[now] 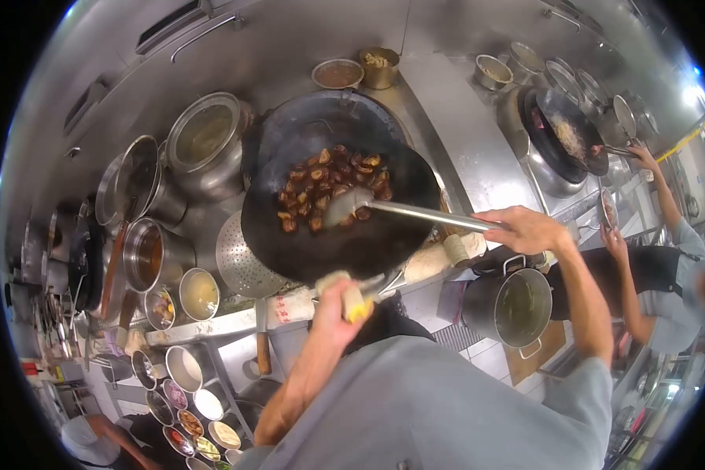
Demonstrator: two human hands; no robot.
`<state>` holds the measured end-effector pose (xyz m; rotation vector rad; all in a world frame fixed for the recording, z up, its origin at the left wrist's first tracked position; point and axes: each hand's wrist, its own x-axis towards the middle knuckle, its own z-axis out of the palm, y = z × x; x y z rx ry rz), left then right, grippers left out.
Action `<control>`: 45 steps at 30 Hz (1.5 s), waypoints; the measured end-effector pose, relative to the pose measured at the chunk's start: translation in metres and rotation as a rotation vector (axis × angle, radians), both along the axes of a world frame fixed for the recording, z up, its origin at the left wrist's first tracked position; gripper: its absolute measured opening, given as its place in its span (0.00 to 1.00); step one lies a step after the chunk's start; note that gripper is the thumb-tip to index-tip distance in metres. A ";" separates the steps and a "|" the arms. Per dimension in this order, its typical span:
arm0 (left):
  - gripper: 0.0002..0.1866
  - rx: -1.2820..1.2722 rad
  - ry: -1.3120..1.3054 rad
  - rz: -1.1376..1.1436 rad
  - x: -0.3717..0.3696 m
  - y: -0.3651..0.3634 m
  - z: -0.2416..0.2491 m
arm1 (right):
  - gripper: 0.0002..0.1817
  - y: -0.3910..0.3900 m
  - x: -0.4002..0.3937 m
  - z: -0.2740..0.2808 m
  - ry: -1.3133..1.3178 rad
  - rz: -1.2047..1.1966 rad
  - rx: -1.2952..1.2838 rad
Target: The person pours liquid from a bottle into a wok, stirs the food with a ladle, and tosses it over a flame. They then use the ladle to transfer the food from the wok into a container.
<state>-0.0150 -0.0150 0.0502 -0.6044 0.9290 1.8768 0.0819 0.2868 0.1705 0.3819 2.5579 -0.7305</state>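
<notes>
A black wok (368, 251) sits on the stove in front of me, holding many glossy dark-brown chunks of food (329, 184) with some yellowish pieces. My right hand (521, 229) is closed around the end of a long metal handle. The broad head of this wok spatula (345, 207) rests among the chunks. My left hand (333, 313) grips the wok's near edge at its handle, with a folded beige cloth (352, 298) that has a yellow patch. The handle itself is mostly hidden by the hand and cloth.
Left of the wok lie a perforated strainer (243, 254), a lidded pot (205, 133) and a pot of brown liquid (145, 254). Ingredient bowls (186, 368) stand lower left. A deep pot (522, 309) is at right. Another person (674, 274) works a second wok (556, 133).
</notes>
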 end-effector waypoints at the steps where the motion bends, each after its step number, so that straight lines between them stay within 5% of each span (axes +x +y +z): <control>1: 0.08 -0.003 -0.040 0.046 0.006 0.003 0.001 | 0.24 0.007 0.003 0.004 -0.003 0.048 -0.074; 5: 0.07 0.016 0.015 0.073 -0.045 0.024 -0.022 | 0.22 0.003 -0.017 -0.035 0.009 0.129 -0.109; 8: 0.08 -0.025 0.082 0.038 -0.022 0.028 -0.025 | 0.21 -0.023 -0.044 -0.096 0.275 0.021 0.118; 10: 0.11 0.001 0.131 0.022 0.011 0.014 -0.031 | 0.21 -0.041 -0.039 -0.091 0.222 -0.136 0.086; 14: 0.10 -0.006 0.047 0.130 0.008 -0.001 -0.041 | 0.22 -0.038 -0.008 -0.084 0.374 -0.053 0.000; 17: 0.09 -0.034 0.019 0.093 -0.033 0.009 -0.038 | 0.21 -0.038 -0.008 -0.036 0.131 -0.038 -0.070; 21: 0.10 -0.120 -0.063 0.063 0.013 -0.001 -0.005 | 0.22 -0.014 0.004 -0.007 -0.002 0.038 -0.143; 24: 0.10 -0.074 -0.060 0.088 -0.024 0.008 -0.025 | 0.23 -0.013 -0.013 -0.020 -0.090 0.005 -0.121; 28: 0.09 -0.008 -0.014 0.094 -0.024 0.025 -0.031 | 0.21 -0.029 -0.052 -0.102 0.241 -0.045 0.148; 33: 0.12 -0.041 0.085 0.106 0.002 -0.003 -0.046 | 0.21 -0.062 -0.007 -0.069 0.484 -0.130 0.060; 36: 0.04 0.028 0.047 0.128 -0.048 0.010 -0.056 | 0.20 -0.083 0.014 -0.011 0.138 -0.285 0.119; 39: 0.05 0.099 0.068 0.100 -0.083 0.022 -0.053 | 0.21 -0.091 0.031 -0.008 0.166 -0.277 0.179; 45: 0.07 0.172 0.131 0.050 -0.099 0.024 -0.051 | 0.21 -0.089 -0.020 -0.095 0.204 -0.310 0.465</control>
